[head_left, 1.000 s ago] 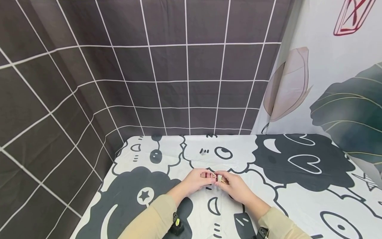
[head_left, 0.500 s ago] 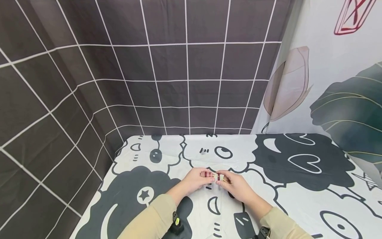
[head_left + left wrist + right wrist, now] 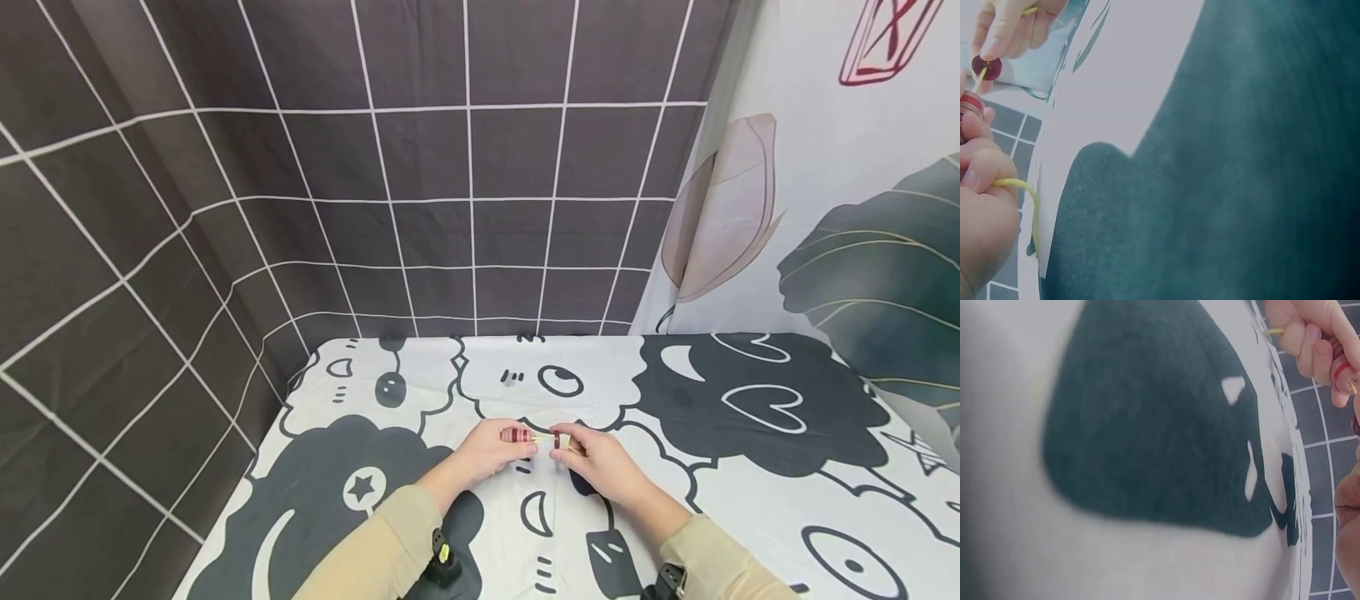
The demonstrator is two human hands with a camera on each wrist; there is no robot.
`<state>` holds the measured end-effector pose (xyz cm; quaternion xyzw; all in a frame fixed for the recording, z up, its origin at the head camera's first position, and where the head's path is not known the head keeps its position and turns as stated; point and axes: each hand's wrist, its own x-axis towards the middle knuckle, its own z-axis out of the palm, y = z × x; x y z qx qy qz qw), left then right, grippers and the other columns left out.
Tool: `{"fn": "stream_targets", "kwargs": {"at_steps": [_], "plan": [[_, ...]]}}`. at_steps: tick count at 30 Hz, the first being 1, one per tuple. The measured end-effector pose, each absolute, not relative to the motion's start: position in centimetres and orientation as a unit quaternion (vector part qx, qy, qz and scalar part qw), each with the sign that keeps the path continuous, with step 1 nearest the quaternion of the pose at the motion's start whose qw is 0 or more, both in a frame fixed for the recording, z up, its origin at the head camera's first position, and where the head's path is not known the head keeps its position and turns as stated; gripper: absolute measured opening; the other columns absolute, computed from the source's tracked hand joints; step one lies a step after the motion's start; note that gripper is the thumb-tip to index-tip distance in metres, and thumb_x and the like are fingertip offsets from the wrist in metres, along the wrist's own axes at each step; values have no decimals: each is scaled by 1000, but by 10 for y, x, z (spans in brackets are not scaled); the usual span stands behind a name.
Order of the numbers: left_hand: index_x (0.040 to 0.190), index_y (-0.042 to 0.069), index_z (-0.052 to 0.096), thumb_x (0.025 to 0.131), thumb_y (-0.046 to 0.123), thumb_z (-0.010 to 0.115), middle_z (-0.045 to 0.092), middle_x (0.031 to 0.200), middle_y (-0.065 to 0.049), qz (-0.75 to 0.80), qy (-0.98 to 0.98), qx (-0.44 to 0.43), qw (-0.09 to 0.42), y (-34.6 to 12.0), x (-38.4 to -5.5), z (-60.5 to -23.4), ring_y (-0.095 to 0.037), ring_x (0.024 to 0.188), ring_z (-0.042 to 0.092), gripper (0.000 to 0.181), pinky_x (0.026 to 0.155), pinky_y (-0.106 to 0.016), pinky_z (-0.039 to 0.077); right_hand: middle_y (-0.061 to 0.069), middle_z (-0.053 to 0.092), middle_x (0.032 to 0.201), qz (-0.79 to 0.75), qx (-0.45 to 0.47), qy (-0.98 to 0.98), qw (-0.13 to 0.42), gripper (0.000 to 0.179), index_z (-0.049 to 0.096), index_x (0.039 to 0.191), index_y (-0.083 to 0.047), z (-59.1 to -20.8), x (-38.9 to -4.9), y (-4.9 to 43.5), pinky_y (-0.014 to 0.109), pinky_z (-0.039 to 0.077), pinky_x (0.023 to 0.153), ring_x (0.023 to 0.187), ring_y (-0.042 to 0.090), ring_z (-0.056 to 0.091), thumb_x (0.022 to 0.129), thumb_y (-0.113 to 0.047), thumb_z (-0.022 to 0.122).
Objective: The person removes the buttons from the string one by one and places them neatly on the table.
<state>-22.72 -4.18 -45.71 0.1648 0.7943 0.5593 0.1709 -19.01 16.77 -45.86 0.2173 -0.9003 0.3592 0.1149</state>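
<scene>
My left hand (image 3: pixel 483 450) holds a small pinkish cylinder with red bands (image 3: pixel 517 435) between thumb and fingers. A yellow cord (image 3: pixel 542 438) runs from the cylinder's end to a dark red disc-shaped bead (image 3: pixel 557 440), which my right hand (image 3: pixel 600 465) pinches along with a pale piece behind it. In the left wrist view the cord meets the middle of the dark red bead (image 3: pixel 987 67), and a loose yellow cord tail (image 3: pixel 1034 206) hangs below the left hand. The right wrist view shows the cylinder's pale end (image 3: pixel 1344 375) with its cord. Fingers hide much of both pieces.
A white and dark grey cartoon cloth (image 3: pixel 420 375) covers the table. Behind and to the left hangs a dark grid-patterned curtain (image 3: pixel 510 233); a white leaf-print curtain (image 3: pixel 817 150) is on the right.
My right hand has moved slightly right, drawing the dark red bead away from the banded cylinder. A longer stretch of cord now shows between them; the left hand has barely moved.
</scene>
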Motion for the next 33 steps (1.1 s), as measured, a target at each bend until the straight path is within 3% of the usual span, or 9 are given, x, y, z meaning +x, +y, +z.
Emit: {"fn": "stream_targets", "kwargs": {"at_steps": [33], "plan": [[100, 8, 67, 82, 24, 74, 57, 70, 2, 551, 801, 158, 170, -41, -230, -461, -10, 52, 43, 25, 46, -22, 35, -15, 40, 62, 305, 175, -930, 111, 35, 63, 110, -3, -465, -193, 201, 23, 34, 53, 52, -1, 35, 83, -23, 71]]}}
